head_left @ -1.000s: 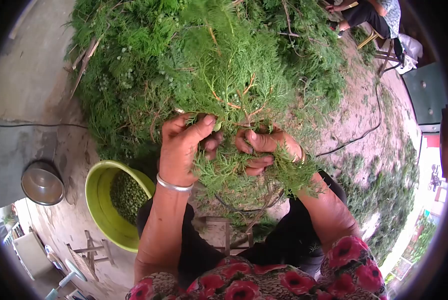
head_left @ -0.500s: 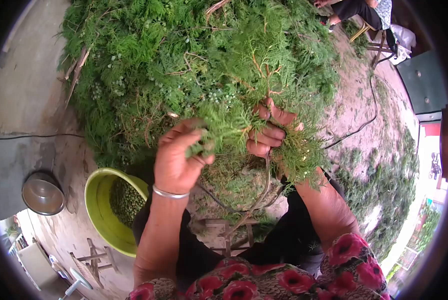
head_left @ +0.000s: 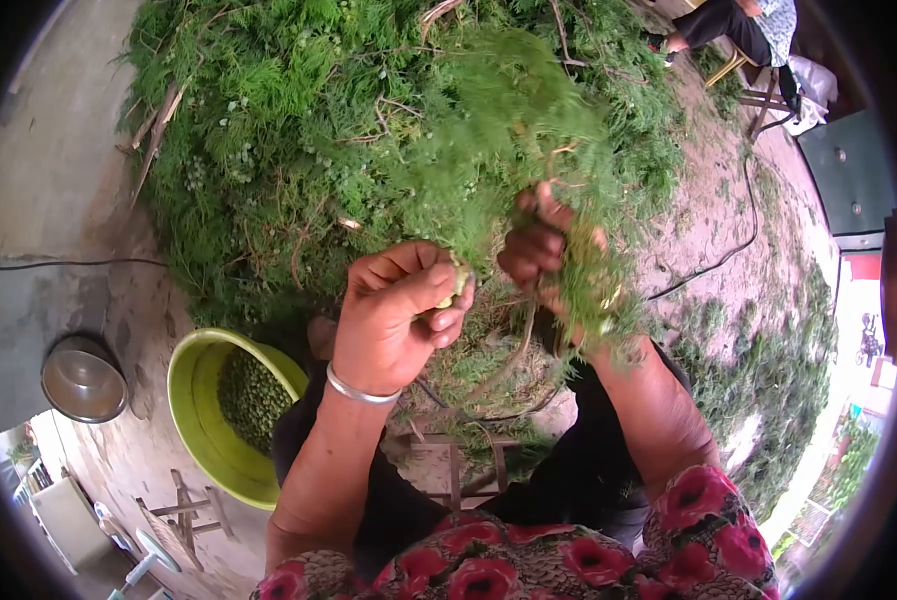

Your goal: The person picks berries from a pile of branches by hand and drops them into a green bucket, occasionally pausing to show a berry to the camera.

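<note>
My left hand [head_left: 394,315], with a silver bangle at the wrist, is closed on small pale green berries [head_left: 457,283] pinched between thumb and fingers. Just right of it, my right hand [head_left: 544,245] grips the stem of a leafy green branch [head_left: 514,110], whose sprays are blurred by motion. Behind both hands rises a large heap of cut green branches [head_left: 269,130] bearing bluish berries. Left of my knees stands a yellow-green bucket [head_left: 194,430] with many green berries [head_left: 252,395] inside.
A metal bowl [head_left: 85,380] lies at the far left, above a small wooden stool [head_left: 184,515]. Black cable [head_left: 714,262] crosses the floor on the right near scattered greenery [head_left: 749,400]. At the upper right a person [head_left: 739,30] sits beside a green cabinet [head_left: 854,175].
My left hand has closed from a looser pose and now shows berries in its fingers. The branch in my right hand has swung and blurred, while that hand stays nearly in place.
</note>
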The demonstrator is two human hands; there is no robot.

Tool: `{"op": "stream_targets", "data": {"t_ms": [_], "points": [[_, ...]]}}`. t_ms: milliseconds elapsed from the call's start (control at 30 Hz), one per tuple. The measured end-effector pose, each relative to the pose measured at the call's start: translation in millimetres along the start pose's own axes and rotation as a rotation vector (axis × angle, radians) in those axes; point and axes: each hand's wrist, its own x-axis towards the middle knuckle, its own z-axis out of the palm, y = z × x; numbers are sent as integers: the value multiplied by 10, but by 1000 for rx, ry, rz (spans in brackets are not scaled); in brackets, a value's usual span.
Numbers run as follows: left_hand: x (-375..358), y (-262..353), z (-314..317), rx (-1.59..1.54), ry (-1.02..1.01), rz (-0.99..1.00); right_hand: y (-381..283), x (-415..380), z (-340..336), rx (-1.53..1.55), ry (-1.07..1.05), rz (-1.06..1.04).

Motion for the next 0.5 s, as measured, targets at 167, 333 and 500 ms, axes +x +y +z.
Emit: {"op": "stream_targets", "data": {"t_ms": [167, 333, 500], "points": [[33, 34, -68, -310, -113, -61, -2, 57, -105, 152, -78, -114], [8, 21, -58, -238, -144, 37, 189, 119, -458, 116, -209, -242], [-83, -54, 127, 370, -93, 160, 177, 95, -453, -1217, 547, -353]]}}
